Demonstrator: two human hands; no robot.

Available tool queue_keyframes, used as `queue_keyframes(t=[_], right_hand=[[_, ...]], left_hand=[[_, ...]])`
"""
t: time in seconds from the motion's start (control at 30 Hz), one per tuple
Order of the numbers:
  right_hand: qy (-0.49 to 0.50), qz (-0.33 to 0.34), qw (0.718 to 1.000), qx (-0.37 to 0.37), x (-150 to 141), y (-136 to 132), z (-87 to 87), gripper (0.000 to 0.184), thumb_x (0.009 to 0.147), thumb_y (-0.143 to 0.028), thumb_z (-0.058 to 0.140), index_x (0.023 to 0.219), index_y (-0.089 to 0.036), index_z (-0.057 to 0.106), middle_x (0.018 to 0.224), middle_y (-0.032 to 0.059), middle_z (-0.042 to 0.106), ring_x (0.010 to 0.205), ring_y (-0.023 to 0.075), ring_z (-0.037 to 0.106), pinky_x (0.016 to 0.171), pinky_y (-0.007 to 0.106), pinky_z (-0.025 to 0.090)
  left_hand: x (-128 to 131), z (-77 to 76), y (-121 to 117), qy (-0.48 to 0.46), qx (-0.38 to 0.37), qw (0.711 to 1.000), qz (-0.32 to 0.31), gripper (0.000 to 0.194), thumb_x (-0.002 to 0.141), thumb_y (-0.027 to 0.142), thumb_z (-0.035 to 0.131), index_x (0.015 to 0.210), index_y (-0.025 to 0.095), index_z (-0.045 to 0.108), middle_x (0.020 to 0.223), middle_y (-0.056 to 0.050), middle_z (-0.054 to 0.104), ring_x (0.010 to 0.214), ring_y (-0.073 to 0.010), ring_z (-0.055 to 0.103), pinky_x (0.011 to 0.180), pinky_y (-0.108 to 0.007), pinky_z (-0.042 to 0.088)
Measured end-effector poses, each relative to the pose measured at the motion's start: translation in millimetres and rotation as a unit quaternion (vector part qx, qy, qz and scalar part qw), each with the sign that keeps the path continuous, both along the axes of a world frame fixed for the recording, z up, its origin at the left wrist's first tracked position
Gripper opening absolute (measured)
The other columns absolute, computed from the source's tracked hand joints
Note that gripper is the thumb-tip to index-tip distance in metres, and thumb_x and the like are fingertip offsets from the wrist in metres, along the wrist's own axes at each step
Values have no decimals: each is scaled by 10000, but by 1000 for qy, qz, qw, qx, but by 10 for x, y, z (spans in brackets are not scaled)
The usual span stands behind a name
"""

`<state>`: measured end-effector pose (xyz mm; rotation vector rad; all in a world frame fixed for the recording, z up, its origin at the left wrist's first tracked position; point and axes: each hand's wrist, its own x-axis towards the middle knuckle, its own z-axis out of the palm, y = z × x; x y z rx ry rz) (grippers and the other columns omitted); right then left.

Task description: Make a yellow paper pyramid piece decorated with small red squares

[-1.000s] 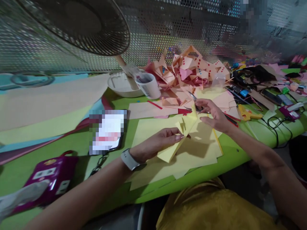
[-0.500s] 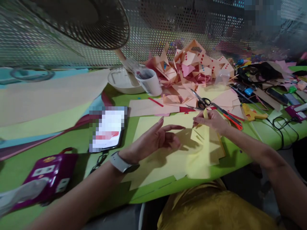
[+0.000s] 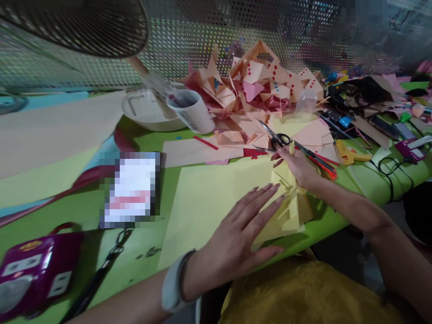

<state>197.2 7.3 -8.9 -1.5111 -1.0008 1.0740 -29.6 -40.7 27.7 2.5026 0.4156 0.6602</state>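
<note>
Just below the person's right hand [image 3: 297,166] is a folded yellow paper piece [image 3: 293,209], the half-curled fingers near black-handled metal scissors [image 3: 276,138]; whether they grip either cannot be told. Left of that piece, the left hand [image 3: 236,231], fingers stretched nearly straight and holding nothing, hovers over a flat pale-yellow paper sheet [image 3: 205,193]. Beyond the right hand rises a heap of peach and pink folded paper [image 3: 253,90].

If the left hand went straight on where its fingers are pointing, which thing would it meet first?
Most likely the folded paper, just ahead of the left hand. Depth is unclear in this one view, so it might pass above instead.
</note>
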Motion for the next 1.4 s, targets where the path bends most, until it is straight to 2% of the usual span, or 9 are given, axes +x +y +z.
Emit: queue_keyframes(t=[0.1,0.23,0.4,0.5,0.6,0.77,1.0,1.23,1.4], right_hand=[[-8,-4,1000,2,-10,-26,16,429,797,-635,602,728,-212,624,825,42,683,831,205,651,833,359,519],[10,5,1000,5,28,-34,68,412,793,-616,625,760,-206,648,902,51,699,920,211,656,848,348,532],[165,104,981,-13,108,-65,193,384,774,-569,682,954,-232,650,1107,64,692,1051,209,654,667,272,577],[235,153,960,9,93,-101,219,427,704,-397,800,1047,-226,613,1165,51,690,1086,189,651,770,269,597],[244,148,958,12,56,-116,187,561,644,-293,853,1121,-220,567,1180,53,695,1041,180,667,739,264,618],[211,115,971,-6,46,-90,125,662,619,-407,874,1157,-214,541,1175,83,688,872,187,688,494,228,595],[167,24,986,-9,53,-103,154,1091,666,-376,851,1531,-267,195,1188,83,649,848,191,690,471,241,597],[120,82,989,-13,83,-121,139,763,737,-396,800,1402,-248,459,1100,49,667,845,168,676,526,239,630],[51,160,985,-32,115,-165,73,735,793,-448,745,1445,-309,435,1101,37,668,632,99,640,467,210,579]], left_hand=[[107,-18,24,-29,-47,998,8,583,856,342,699,1401,256,509,1462,-135,538,1378,-306,464,1170,-529,317],[98,22,160,-123,-266,955,48,82,767,249,770,845,255,744,1114,-73,754,1149,-285,655,1119,-521,400],[-38,-12,438,-369,-528,721,254,188,622,219,870,711,285,719,767,54,752,794,-149,711,840,-280,579],[-66,-124,581,-407,-593,628,298,203,624,165,856,652,236,668,716,67,741,669,-104,690,709,-220,589],[-76,-238,657,-412,-631,578,313,210,653,169,841,666,216,636,721,61,747,663,-98,693,666,-197,580],[-123,-320,703,-400,-661,573,275,251,678,335,850,818,213,682,767,36,749,664,-91,680,661,-178,560],[-114,-274,676,-406,-634,590,291,291,750,94,742,1004,229,696,755,54,727,618,-67,643,583,-150,520],[-169,-228,737,-363,-625,620,306,181,846,97,620,977,191,702,819,15,743,681,-78,675,605,-150,555],[-211,-215,755,-283,-606,664,335,194,822,149,664,1006,194,705,923,-21,759,725,-111,690,611,-185,574]])
